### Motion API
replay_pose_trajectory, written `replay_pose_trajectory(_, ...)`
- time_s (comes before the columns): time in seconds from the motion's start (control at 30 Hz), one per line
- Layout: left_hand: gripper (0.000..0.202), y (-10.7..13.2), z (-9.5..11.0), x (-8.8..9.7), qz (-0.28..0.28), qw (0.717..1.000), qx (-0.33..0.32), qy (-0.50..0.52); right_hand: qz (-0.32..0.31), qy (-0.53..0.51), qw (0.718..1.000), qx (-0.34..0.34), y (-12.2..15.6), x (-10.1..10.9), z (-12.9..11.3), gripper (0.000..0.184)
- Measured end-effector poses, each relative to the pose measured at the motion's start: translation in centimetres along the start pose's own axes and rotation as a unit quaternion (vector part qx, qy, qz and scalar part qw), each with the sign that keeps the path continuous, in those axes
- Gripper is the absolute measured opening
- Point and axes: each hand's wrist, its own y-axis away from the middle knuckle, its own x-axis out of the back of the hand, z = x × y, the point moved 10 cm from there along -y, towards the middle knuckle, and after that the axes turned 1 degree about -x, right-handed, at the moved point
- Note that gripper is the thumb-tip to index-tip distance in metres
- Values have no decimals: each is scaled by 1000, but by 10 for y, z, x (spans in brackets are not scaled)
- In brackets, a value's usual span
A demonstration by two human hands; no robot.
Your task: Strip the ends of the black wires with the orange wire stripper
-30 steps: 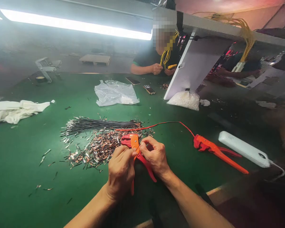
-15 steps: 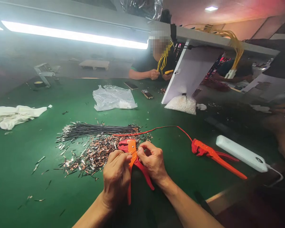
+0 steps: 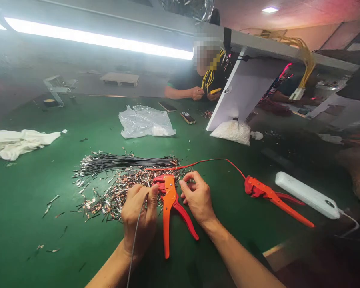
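Note:
My left hand is closed on a thin dark wire, which trails down over the wrist toward the bottom of the view. My right hand is beside the head of an orange and red wire stripper, its thumb and fingers apart and nothing visible between them. The stripper lies on the green table between both hands, handles spread toward me. Behind it is a heap of short wire offcuts with bare copper and silvery ends. A bundle of black wires lies along the heap's far side.
A second orange wire stripper and a white power bank lie at right. A red strip runs to that stripper. Plastic bag, phones and white cloth lie farther back. A co-worker holds yellow wires opposite.
My hands have drawn apart from over the stripper's head. The left has shifted left with the wire now showing below it; the right hand's fingers have parted.

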Motion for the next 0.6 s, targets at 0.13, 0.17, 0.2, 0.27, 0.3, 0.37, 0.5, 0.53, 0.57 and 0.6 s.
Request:
replay_pose_trajectory(0.13,34,0,-13,6,15,999,53,-1,4,15,999,29,0,2,-6,9)
replay_pose_trajectory(0.17,34,0,-17,7,15,998,67,2,-1,19,999,40,1,1,-9,8)
replay_pose_trajectory(0.2,35,0,-20,7,15,997,76,5,-7,22,998,52,2,0,-12,10)
replay_pose_trajectory(0.27,35,0,-24,7,18,996,88,11,-19,28,997,72,4,-1,-17,18)
replay_pose_trajectory(0.3,35,0,-26,8,20,996,88,12,-25,32,996,79,5,-1,-19,20)
replay_pose_trajectory(0.37,35,1,-28,9,26,996,81,11,-37,43,995,87,7,-2,-22,19)
replay_pose_trajectory(0.5,33,1,-29,12,30,998,54,3,-43,76,992,93,8,-4,-24,21)
replay_pose_trajectory(0.53,33,0,-29,13,32,998,48,2,-42,84,991,94,8,-4,-25,22)
replay_pose_trajectory(0.57,33,0,-28,15,35,999,40,0,-42,92,990,95,8,-5,-25,22)
replay_pose_trajectory(0.6,32,-1,-26,16,39,999,32,-2,-41,98,990,96,8,-5,-25,23)
